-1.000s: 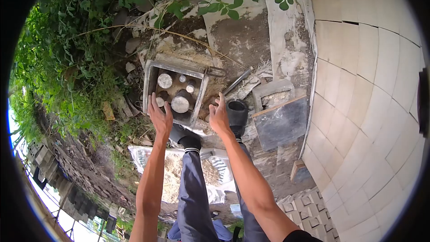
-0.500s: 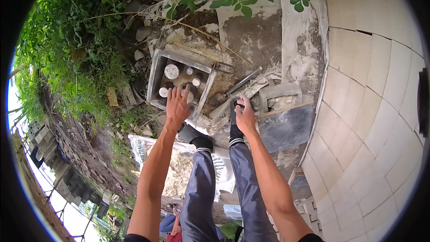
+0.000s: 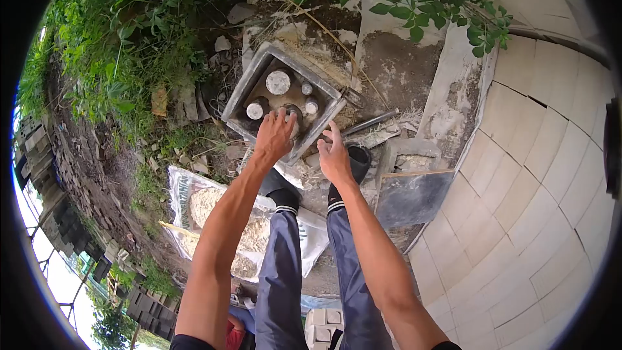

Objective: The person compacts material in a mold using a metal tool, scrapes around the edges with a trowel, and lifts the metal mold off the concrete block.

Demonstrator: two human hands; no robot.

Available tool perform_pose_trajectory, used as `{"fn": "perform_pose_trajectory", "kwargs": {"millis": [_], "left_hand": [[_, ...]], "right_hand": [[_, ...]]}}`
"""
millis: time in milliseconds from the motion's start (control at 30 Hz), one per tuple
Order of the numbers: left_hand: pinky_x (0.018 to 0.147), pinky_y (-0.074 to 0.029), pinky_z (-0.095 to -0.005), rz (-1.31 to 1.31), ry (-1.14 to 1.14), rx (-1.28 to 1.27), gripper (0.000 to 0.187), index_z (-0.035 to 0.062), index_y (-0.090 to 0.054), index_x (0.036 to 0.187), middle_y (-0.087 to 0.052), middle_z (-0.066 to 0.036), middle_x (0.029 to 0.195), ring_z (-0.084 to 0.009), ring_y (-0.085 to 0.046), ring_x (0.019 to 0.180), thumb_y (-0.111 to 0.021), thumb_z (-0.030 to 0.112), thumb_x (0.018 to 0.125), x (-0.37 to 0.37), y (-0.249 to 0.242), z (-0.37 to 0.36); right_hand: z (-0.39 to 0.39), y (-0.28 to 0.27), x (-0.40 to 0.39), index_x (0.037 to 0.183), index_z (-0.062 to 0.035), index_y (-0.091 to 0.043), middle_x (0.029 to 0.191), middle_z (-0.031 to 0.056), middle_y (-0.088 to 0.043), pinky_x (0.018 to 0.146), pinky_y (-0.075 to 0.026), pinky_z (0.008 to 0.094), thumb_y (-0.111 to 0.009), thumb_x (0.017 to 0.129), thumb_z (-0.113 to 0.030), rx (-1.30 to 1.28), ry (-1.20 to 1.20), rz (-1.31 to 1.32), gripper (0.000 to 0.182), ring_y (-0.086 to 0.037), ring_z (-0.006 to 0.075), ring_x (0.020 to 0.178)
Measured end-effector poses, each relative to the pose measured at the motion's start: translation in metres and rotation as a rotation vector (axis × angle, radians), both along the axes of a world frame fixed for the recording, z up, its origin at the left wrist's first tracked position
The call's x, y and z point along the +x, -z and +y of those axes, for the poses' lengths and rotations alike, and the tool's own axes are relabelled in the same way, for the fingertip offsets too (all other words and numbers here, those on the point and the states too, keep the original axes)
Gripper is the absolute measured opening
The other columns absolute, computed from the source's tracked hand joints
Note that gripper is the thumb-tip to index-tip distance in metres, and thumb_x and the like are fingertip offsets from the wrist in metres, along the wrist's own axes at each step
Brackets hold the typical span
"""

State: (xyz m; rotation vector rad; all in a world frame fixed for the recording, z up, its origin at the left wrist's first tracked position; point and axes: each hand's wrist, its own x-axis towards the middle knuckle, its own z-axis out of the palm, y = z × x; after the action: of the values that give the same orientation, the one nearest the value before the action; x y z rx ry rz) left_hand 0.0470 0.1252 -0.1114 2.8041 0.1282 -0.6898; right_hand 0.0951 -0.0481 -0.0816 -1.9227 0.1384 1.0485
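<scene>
A square metal mould box [image 3: 251,78] sits tilted on the ground, with several round posts standing inside it. The widest post [image 3: 278,82] has a pale, powdery top, and a smaller whitish post [image 3: 255,109] stands at the near left. My left hand [image 3: 275,136] reaches over the near wall, fingers bent and slightly apart, fingertips right at the near post [image 3: 293,115], which it partly covers. Beside the box's right-hand near wall is my right hand [image 3: 335,155], fingers apart and holding nothing.
A white sack [image 3: 311,233] with pale powder lies at the lower left. On the right are a dark board [image 3: 414,198], a grey block [image 3: 408,149] and a metal bar [image 3: 372,121]. Stacked pale tiles [image 3: 505,188] line the right side. Plants [image 3: 129,45] crowd the upper left.
The view has shifted, so the box appears farther right and turned. My left fingers are more bent over the near post, and my right hand has come closer to the box.
</scene>
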Motion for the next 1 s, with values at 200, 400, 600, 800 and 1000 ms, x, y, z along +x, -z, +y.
{"fn": "perform_pose_trajectory", "kwargs": {"millis": [200, 400, 600, 800, 1000], "left_hand": [[0.086, -0.041, -0.0388, -0.209, -0.188, -0.054, 0.062, 0.0076, -0.048, 0.120, -0.048, -0.013, 0.112, -0.0299, -0.048, 0.100, -0.074, 0.016, 0.064, -0.014, -0.007, -0.005], [0.093, -0.035, -0.0452, -0.387, -1.269, -0.140, 0.053, -0.0063, -0.042, 0.119, -0.046, -0.024, 0.113, -0.0384, -0.045, 0.104, -0.064, 0.024, 0.081, -0.054, -0.026, -0.027], [0.106, -0.027, -0.0391, -0.353, -1.886, -0.708, 0.075, -0.0107, -0.032, 0.133, -0.041, -0.028, 0.132, -0.0374, -0.039, 0.123, -0.052, 0.047, 0.090, -0.075, 0.050, -0.001], [0.109, -0.023, -0.0385, -0.286, -1.958, -0.761, 0.082, -0.0136, -0.028, 0.135, -0.033, -0.031, 0.139, -0.0404, -0.032, 0.130, -0.053, 0.049, 0.088, -0.069, 0.088, 0.001], [0.103, -0.029, -0.0416, -0.494, -1.947, -0.589, 0.068, -0.0146, -0.038, 0.127, -0.044, -0.032, 0.128, -0.0418, -0.042, 0.119, -0.056, 0.039, 0.088, -0.060, 0.083, -0.001]], "right_hand": [[0.002, -0.005, 0.007, 0.138, -0.0004, -0.029, 0.124, 0.0229, -0.049, 0.089, -0.043, 0.0387, -0.049, 0.088, -0.009, -0.072, -0.131, -0.107, 0.055, -0.059, 0.0284, 0.094], [0.035, -0.015, 0.049, 0.134, 0.0023, -0.032, 0.123, 0.0248, -0.042, 0.098, -0.036, 0.0429, -0.056, 0.084, -0.008, -0.174, -0.388, -0.777, 0.056, -0.044, 0.0370, 0.115], [0.089, 0.028, 0.113, 0.134, 0.0030, -0.033, 0.132, 0.0262, -0.040, 0.100, -0.035, 0.0440, -0.058, 0.085, -0.017, -0.099, -0.714, -0.667, 0.059, -0.040, 0.0408, 0.121], [0.117, 0.061, 0.135, 0.130, -0.0018, -0.044, 0.117, 0.0241, -0.058, 0.094, -0.041, 0.0405, -0.061, 0.083, -0.022, -0.173, -0.685, -0.428, 0.054, -0.055, 0.0390, 0.108], [0.122, 0.074, 0.138, 0.099, 0.0032, -0.064, 0.089, 0.0251, -0.065, 0.079, -0.047, 0.0416, -0.064, 0.076, -0.022, -0.326, -0.742, -0.411, 0.034, -0.062, 0.0396, 0.088]]}}
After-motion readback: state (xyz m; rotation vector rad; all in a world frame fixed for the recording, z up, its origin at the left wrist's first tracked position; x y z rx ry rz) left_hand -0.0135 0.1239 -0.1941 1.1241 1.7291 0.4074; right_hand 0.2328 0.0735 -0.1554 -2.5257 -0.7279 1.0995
